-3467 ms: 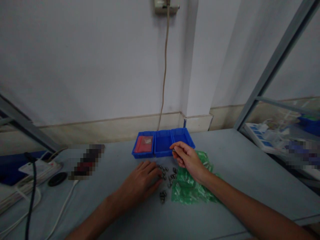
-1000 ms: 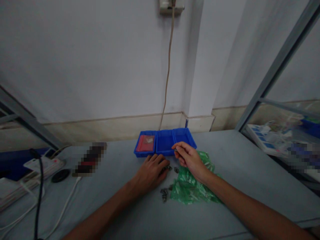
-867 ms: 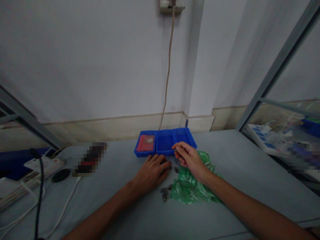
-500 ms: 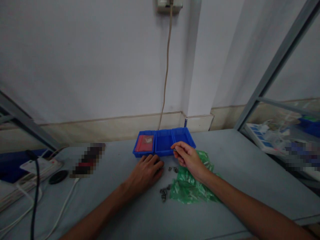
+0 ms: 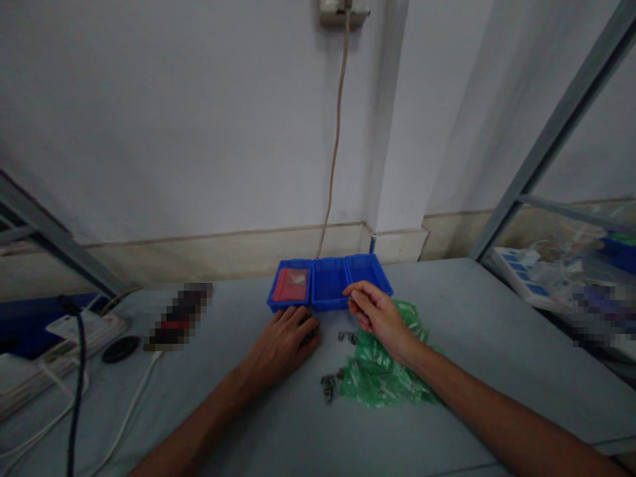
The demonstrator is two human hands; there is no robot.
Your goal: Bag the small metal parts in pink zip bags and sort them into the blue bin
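Observation:
My left hand [image 5: 281, 341] lies palm down on the grey table [image 5: 477, 344], fingers curled over small metal parts near its fingertips. My right hand [image 5: 377, 315] hovers just in front of the blue trays, its thumb and fingers pinched on a thin metal tool I cannot name. Small dark metal parts lie between the hands [image 5: 346, 337] and a little nearer to me [image 5: 328, 386]. A heap of green plastic bags [image 5: 382, 374] lies under my right wrist. Three blue trays [image 5: 329, 303] stand in a row beyond the hands; the left one holds a red bag [image 5: 289, 285].
At the left lie a white power strip [image 5: 74, 326], a black cable [image 5: 77, 384], a white cord [image 5: 129, 414] and a black round disc [image 5: 120, 348]. A metal frame post [image 5: 541, 139] rises at the right, with cluttered shelving [image 5: 551, 281] behind it. A wall cable [image 5: 335, 152] hangs behind the trays.
My left hand has drawn back to the left, away from the loose parts between the hands. My right hand keeps its pinch in front of the trays.

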